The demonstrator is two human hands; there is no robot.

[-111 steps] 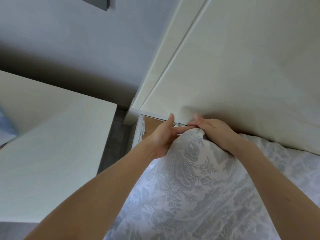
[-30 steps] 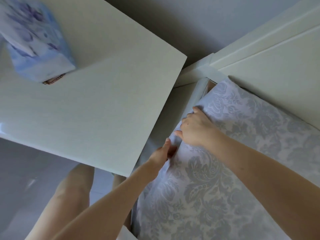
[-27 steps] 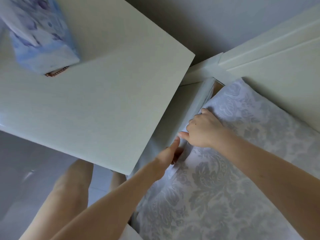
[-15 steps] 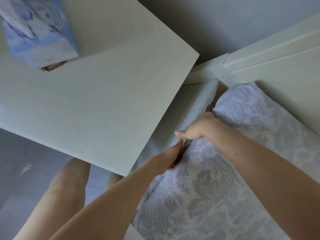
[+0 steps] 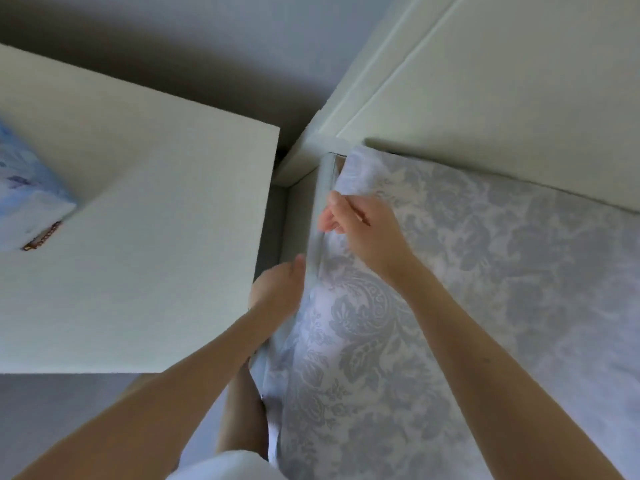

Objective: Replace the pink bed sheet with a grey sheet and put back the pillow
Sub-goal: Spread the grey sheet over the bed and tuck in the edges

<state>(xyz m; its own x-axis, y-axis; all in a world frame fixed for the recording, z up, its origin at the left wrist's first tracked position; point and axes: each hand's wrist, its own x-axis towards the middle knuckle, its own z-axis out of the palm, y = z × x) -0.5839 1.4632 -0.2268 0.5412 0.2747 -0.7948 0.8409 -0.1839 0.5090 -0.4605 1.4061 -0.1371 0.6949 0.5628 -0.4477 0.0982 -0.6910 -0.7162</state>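
Grey damask-patterned bed sheet [image 5: 433, 306], spread over the mattress from the far headboard to the near edge of view, its left border running near-to-far along the pale wooden side rail [image 5: 323, 188]. Far-left corner drawn down beside the cream panelled headboard [image 5: 485, 116]; nearer stretch of the border hanging loose outside the rail, below the left forearm.

Right hand [image 5: 363, 230] on the border at the rail, fingers curled and pinching a fold of the sheet. Left hand [image 5: 280, 292] just nearer along the same rail, thumb raised against it, fingers sunk out of sight between rail and fabric; grip there impossible to judge.

Long axis of the work: the rail line, with the untucked length lying on the near side of both hands, closest to the left hand. Probable step: tucking the border, to proceed nearward.

Left of the rail, across a narrow gap, flat white cabinet top [image 5: 138, 237], carrying at its left end a blue-and-white floral padded item [image 5: 27, 209], probably the pillow, well apart from the bed. No pink sheet in view.
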